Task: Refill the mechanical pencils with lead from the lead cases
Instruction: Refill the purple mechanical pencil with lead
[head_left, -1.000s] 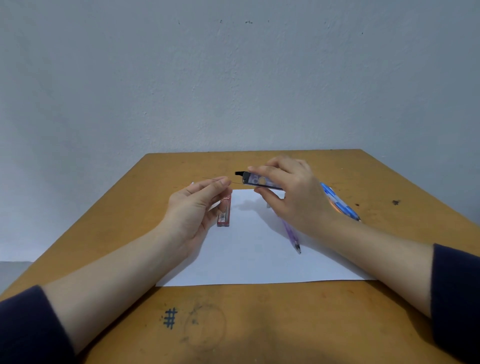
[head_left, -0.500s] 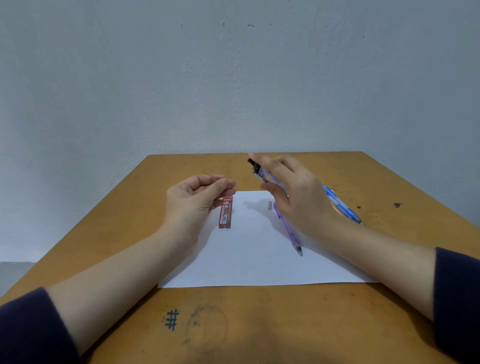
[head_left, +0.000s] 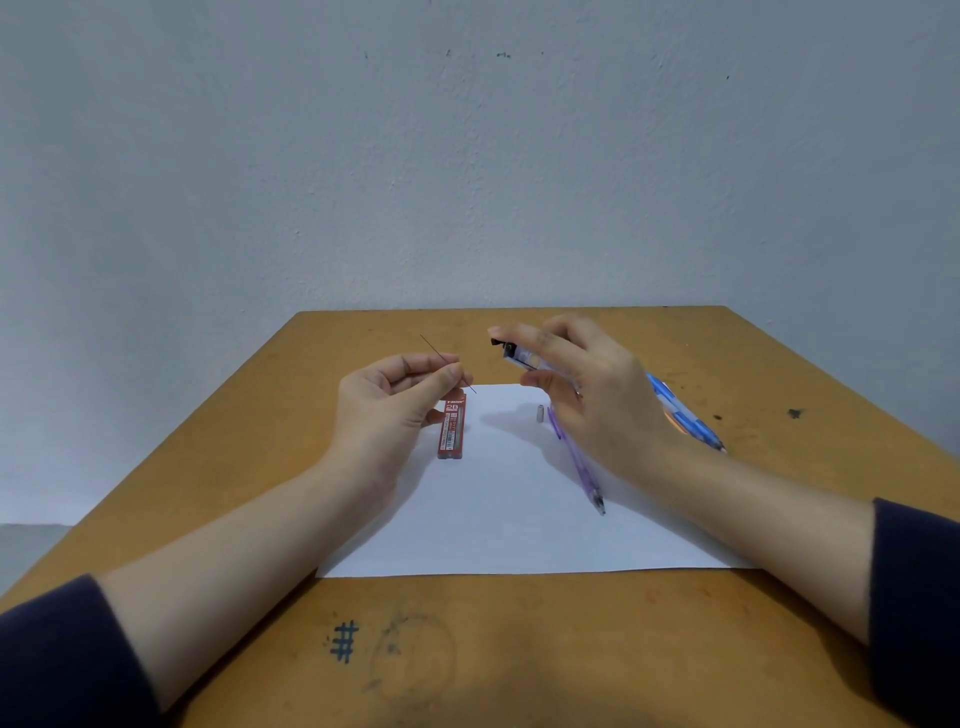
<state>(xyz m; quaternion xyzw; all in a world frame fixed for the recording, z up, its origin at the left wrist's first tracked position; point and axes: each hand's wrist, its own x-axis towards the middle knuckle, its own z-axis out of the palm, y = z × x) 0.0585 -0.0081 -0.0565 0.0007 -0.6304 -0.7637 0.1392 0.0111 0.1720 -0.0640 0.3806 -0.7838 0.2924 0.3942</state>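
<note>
A single thin lead (head_left: 448, 364) is pinched between thumb and forefinger of the left hand (head_left: 395, 400), just left of the frame's centre, slanting up to the left and clear of the table. A clear lead case (head_left: 514, 353) with a black end is gripped by the right hand (head_left: 597, 395) just right of centre; the hands are held apart. The lead appears to be drawn but not yet loaded. The purple pencil (head_left: 576, 462) lies on the white paper (head_left: 519, 519) below the right hand, with a small grey cap (head_left: 540, 413) beside its upper end, so it is judged opened and waiting. Whether the blue pencil (head_left: 685, 415), at right on the wooden table (head_left: 260, 467), has been filled cannot be told. A red lead case (head_left: 452, 428) lies on the paper below the left fingers. The purple pencil's upper end is overhung by the occupied right hand.
</note>
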